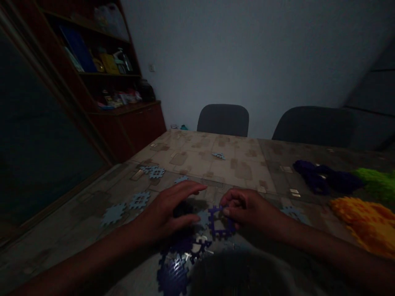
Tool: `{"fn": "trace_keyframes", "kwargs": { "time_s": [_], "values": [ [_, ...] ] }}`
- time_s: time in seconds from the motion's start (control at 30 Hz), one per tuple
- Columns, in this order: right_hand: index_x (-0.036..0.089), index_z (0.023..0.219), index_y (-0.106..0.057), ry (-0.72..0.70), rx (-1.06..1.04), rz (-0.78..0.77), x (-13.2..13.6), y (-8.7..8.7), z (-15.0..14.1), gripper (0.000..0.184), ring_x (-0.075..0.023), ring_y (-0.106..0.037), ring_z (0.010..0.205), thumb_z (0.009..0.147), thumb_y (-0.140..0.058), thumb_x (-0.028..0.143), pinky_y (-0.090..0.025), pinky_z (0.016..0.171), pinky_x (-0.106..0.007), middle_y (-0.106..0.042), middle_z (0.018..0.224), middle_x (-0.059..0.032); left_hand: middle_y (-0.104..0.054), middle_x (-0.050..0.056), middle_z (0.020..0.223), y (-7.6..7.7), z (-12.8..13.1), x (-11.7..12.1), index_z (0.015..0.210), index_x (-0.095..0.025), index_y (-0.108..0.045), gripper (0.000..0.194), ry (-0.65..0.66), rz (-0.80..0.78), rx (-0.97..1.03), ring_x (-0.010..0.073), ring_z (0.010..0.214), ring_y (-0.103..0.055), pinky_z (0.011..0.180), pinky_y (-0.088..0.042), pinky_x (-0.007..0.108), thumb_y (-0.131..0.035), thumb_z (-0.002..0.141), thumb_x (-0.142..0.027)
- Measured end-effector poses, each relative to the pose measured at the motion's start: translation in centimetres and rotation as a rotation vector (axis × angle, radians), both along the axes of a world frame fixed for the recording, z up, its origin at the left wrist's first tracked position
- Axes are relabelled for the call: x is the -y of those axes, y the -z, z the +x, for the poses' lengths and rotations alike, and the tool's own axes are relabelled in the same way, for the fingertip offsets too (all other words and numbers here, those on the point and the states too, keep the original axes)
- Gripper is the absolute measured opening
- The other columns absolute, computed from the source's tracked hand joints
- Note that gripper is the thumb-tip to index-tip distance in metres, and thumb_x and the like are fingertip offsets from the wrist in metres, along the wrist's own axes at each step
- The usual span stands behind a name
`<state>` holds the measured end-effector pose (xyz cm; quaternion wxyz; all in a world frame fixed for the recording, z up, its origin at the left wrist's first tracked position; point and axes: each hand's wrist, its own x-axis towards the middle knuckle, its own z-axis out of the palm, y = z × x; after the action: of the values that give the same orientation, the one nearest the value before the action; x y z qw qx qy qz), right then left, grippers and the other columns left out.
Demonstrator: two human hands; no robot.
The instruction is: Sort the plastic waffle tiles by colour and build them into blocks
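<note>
The right hand (247, 209) pinches a purple square puzzle frame (219, 222), just beside the open left hand (168, 209) resting flat on the surface (197, 160).

Dark purple square plastic frame piece with notched edges (219, 223), frame centre, smooth, slight sheen. Pale blue plastic snowflake-shaped tiles (139, 200), centre left, look matt. Table's beige patterned oilcloth cover (197, 158) is glossy and catches reflections. Lower right: orange fuzzy pile (368, 224), rough and fibrous; green (378, 183) and dark purple (324, 176) ones likewise. Reddish-brown wooden cabinet (135, 123), upper left, polished.
</note>
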<state>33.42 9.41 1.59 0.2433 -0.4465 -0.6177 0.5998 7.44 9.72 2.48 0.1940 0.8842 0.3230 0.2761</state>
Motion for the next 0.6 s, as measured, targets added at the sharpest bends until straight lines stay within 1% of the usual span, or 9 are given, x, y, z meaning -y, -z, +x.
{"fn": "trace_keyframes", "kwargs": {
  "time_s": [0.07, 0.13, 0.17, 0.23, 0.33, 0.43, 0.5, 0.57, 0.6],
  "values": [
    [0.018, 0.085, -0.059, -0.014, 0.044, -0.03, 0.9, 0.8, 0.8, 0.007, -0.0078, -0.051, 0.049, 0.079, -0.06, 0.014, -0.037, 0.049, -0.019, -0.055, 0.062, 0.0052, -0.058, 0.002, 0.131, 0.3, -2.4, -0.1, 0.132, -0.033, -0.054, 0.031, -0.142, 0.013, 0.01, 0.0218, 0.12, -0.055, 0.103, -0.047, 0.038, -0.055, 0.101, -0.04],
    [0.018, 0.084, -0.06, -0.034, 0.056, -0.042, 1.9, 1.9, 1.8, 0.009, -0.008, -0.05, 0.049, 0.076, -0.063, 0.015, -0.035, 0.049, -0.019, -0.054, 0.061, 0.0055, -0.062, 0.002, 0.125, 1.2, -4.4, 0.2, 0.124, -0.031, -0.06, 0.025, -0.249, 0.002, 0.021, 0.0221, 0.115, -0.059, 0.1, -0.049, 0.038, -0.054, 0.1, -0.038],
    [0.018, 0.084, -0.06, -0.039, 0.05, -0.04, 2.3, 2.4, 2.3, 0.01, -0.0082, -0.049, 0.049, 0.075, -0.064, 0.016, -0.035, 0.049, -0.019, -0.053, 0.06, 0.0058, -0.063, 0.002, 0.123, 1.8, -5.1, 0.5, 0.122, -0.031, -0.062, 0.024, -0.269, -0.014, 0.017, 0.0221, 0.113, -0.06, 0.099, -0.051, 0.037, -0.054, 0.1, -0.038],
    [0.019, 0.086, -0.061, -0.036, 0.034, -0.023, 2.9, 3.4, 3.1, 0.011, -0.0087, -0.049, 0.051, 0.076, -0.064, 0.016, -0.035, 0.049, -0.019, -0.053, 0.06, 0.0059, -0.065, 0.001, 0.12, 2.8, -5.6, 1.3, 0.118, -0.032, -0.064, 0.023, -0.254, -0.034, -0.002, 0.0212, 0.11, -0.063, 0.096, -0.054, 0.035, -0.053, 0.099, -0.037],
    [0.018, 0.087, -0.063, 0.004, 0.077, 0.022, 3.3, 4.0, 3.6, 0.014, -0.0087, -0.049, 0.051, 0.076, -0.06, 0.01, -0.034, 0.05, -0.02, -0.053, 0.061, 0.0056, -0.066, -0.001, 0.12, 3.3, -4.5, 2.8, 0.118, -0.034, -0.064, 0.024, -0.184, -0.001, -0.029, 0.0192, 0.109, -0.064, 0.094, -0.056, 0.03, -0.05, 0.1, -0.031],
    [0.017, 0.085, -0.064, 0.025, 0.18, 0.027, 3.8, 3.7, 3.4, 0.02, -0.0091, -0.05, 0.052, 0.074, -0.059, 0.002, -0.035, 0.051, -0.02, -0.054, 0.06, 0.0062, -0.066, -0.004, 0.122, 3.2, -2.7, 4.1, 0.121, -0.037, -0.062, 0.025, -0.12, 0.107, -0.062, 0.0165, 0.111, -0.064, 0.096, -0.056, 0.026, -0.049, 0.101, -0.031],
    [0.017, 0.085, -0.066, 0.018, 0.235, -0.007, 4.5, 3.2, 3.1, 0.021, -0.009, -0.051, 0.054, 0.072, -0.06, 0.001, -0.035, 0.052, -0.019, -0.054, 0.06, 0.0068, -0.066, -0.006, 0.121, 3.5, -1.7, 4.6, 0.124, -0.039, -0.06, 0.025, -0.075, 0.191, -0.088, 0.0147, 0.11, -0.064, 0.096, -0.055, 0.022, -0.049, 0.102, -0.034],
    [0.017, 0.087, -0.069, -0.015, 0.292, -0.007, 5.1, 2.6, 2.9, 0.021, -0.0091, -0.052, 0.057, 0.072, -0.063, 0.002, -0.035, 0.053, -0.019, -0.057, 0.062, 0.0063, -0.066, -0.007, 0.121, 4.5, -1.1, 4.7, 0.126, -0.04, -0.059, 0.027, -0.047, 0.259, -0.104, 0.0151, 0.112, -0.064, 0.096, -0.055, 0.022, -0.049, 0.102, -0.038],
    [0.017, 0.09, -0.07, -0.034, 0.329, 0.04, 5.2, 2.3, 3.1, 0.021, -0.0096, -0.054, 0.06, 0.074, -0.063, 0.004, -0.036, 0.054, -0.019, -0.06, 0.065, 0.0051, -0.066, -0.007, 0.122, 5.2, -1.0, 4.6, 0.127, -0.04, -0.058, 0.027, -0.042, 0.28, -0.115, 0.016, 0.113, -0.063, 0.097, -0.055, 0.023, -0.049, 0.101, -0.039]
  ]
}}
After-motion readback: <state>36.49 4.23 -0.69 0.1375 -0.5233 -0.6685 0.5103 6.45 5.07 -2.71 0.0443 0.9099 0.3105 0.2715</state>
